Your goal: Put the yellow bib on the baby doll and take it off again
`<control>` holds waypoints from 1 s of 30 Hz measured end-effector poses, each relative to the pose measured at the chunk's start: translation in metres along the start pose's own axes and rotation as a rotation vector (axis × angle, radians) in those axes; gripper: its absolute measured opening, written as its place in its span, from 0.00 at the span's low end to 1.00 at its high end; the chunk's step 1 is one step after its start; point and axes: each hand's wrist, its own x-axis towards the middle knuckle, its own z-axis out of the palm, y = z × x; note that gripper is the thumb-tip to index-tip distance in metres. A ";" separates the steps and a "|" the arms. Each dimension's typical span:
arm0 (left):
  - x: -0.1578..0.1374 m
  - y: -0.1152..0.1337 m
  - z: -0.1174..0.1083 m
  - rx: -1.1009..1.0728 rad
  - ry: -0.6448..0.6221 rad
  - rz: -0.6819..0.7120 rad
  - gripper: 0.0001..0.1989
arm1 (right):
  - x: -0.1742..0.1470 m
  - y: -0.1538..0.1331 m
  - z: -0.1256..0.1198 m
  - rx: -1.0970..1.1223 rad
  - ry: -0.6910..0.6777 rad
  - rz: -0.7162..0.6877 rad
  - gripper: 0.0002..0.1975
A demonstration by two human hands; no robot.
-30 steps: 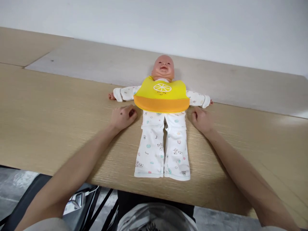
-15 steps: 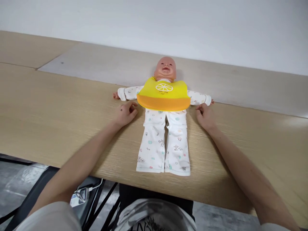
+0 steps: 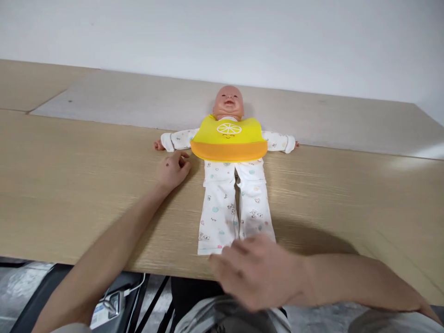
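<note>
A baby doll (image 3: 229,102) lies on its back, arms spread to both sides. It wears white printed pants (image 3: 218,203), matching long sleeves, and a yellow bib (image 3: 229,129) with a lemon-slice print and an orange catch pocket. My left hand (image 3: 173,170) rests on the table just below the doll's sleeve on the left, fingers loosely curled in, nothing visible in them. Blurred by motion, my right hand (image 3: 260,270) hangs over the table's near edge, in front of the pant-leg ends and covering part of one; its finger state is unclear.
The wooden table (image 3: 69,185) reaches across the view, with a greyish panel (image 3: 138,97) behind the doll and a white wall (image 3: 222,41) beyond. Below on the left, a dark chair (image 3: 45,296) carries a small device (image 3: 109,310) with a white cable.
My right hand has left its spot beside the doll's sleeve and swung down and left toward me. My left hand stays near the other sleeve. The view has shifted slightly; the doll lies as before.
</note>
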 end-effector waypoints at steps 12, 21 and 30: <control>-0.001 0.007 -0.007 0.029 -0.041 0.032 0.09 | 0.022 -0.044 0.041 -0.333 -0.089 0.040 0.10; -0.001 0.011 -0.010 0.048 -0.089 -0.008 0.08 | 0.003 -0.056 0.026 -0.211 -0.094 0.011 0.09; 0.002 0.006 -0.003 0.130 -0.062 0.005 0.09 | -0.052 -0.008 0.002 -0.399 -0.031 0.193 0.18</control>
